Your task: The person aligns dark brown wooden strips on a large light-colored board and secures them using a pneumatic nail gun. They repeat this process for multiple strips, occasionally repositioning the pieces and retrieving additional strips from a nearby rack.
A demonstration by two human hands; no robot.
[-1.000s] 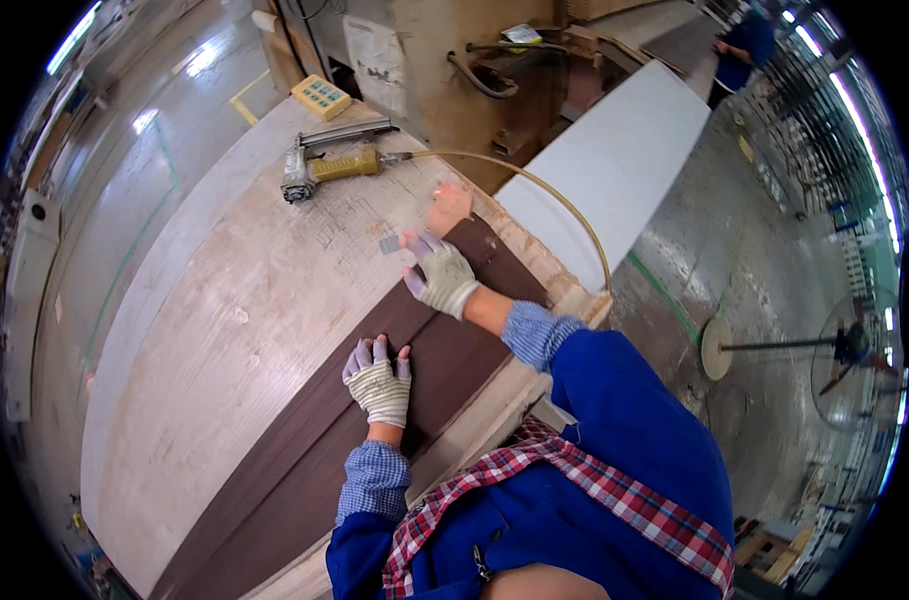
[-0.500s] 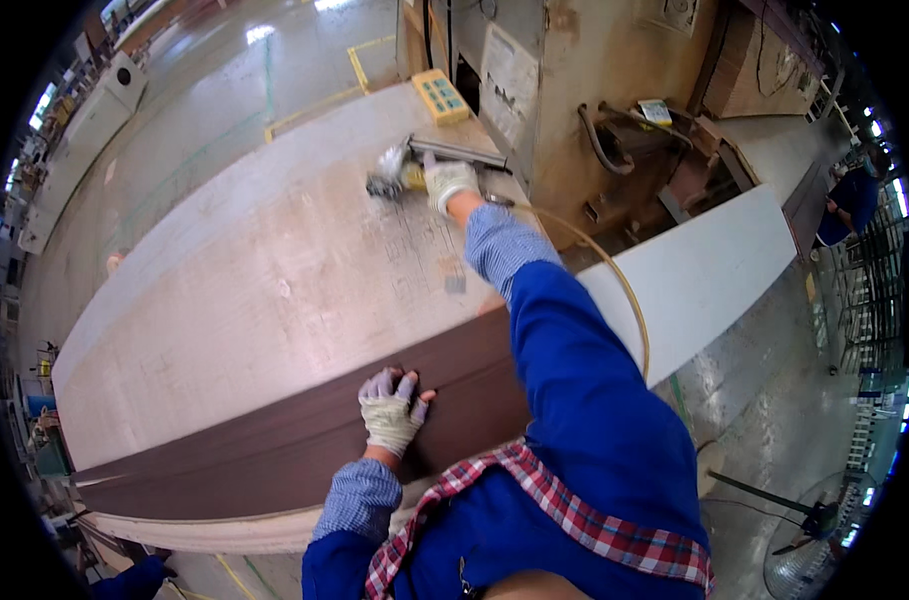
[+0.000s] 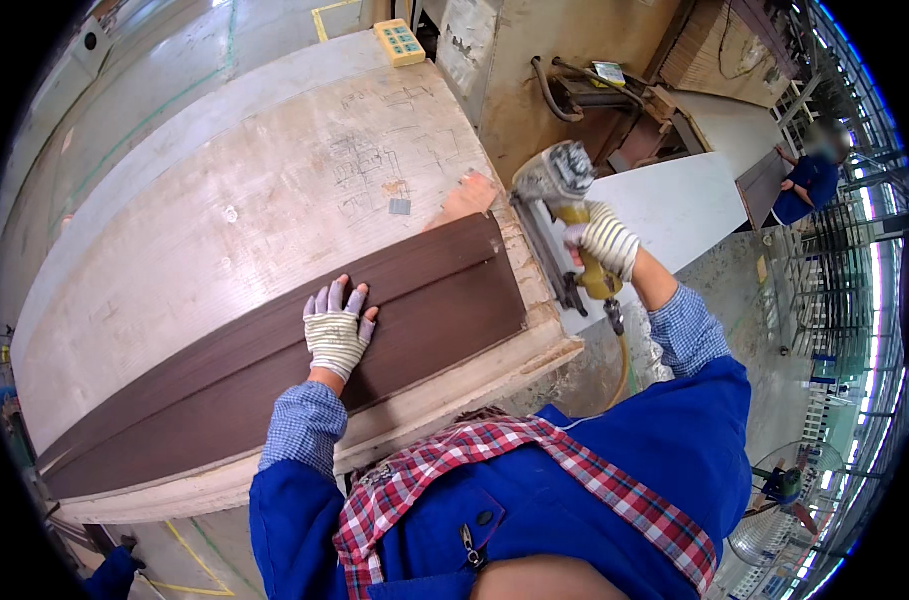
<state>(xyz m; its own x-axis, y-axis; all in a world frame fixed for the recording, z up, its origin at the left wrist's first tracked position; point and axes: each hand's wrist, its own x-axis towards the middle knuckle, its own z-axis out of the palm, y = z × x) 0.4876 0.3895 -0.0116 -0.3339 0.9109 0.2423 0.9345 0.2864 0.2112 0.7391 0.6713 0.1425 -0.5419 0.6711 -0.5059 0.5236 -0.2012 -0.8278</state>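
Note:
My left hand [image 3: 337, 328], in a striped glove with bare fingertips, lies flat with its fingers spread on dark brown veneer sheets [image 3: 424, 300] along the table's near edge. My right hand [image 3: 606, 243], gloved the same way, is wrapped round the yellow grip of a pneumatic nail gun [image 3: 559, 185]. The gun is held up beside the table's right end, to the right of the veneer. Its head is wrapped in something pale and dark. An air hose [image 3: 624, 370] runs down from the grip toward my body.
A worn wooden worktable [image 3: 284, 190] with pencil marks carries a yellow box with green squares [image 3: 399, 43] at its far corner. Beyond stands a wooden cabinet [image 3: 564, 50]. A pale board [image 3: 664, 205] lies to the right, a co-worker [image 3: 809, 185] farther off. A fan [image 3: 779, 490] stands lower right.
My right hand has lifted the nail gun off the far part of the table and brought it nearer and to the right. My left hand still rests on the veneer.

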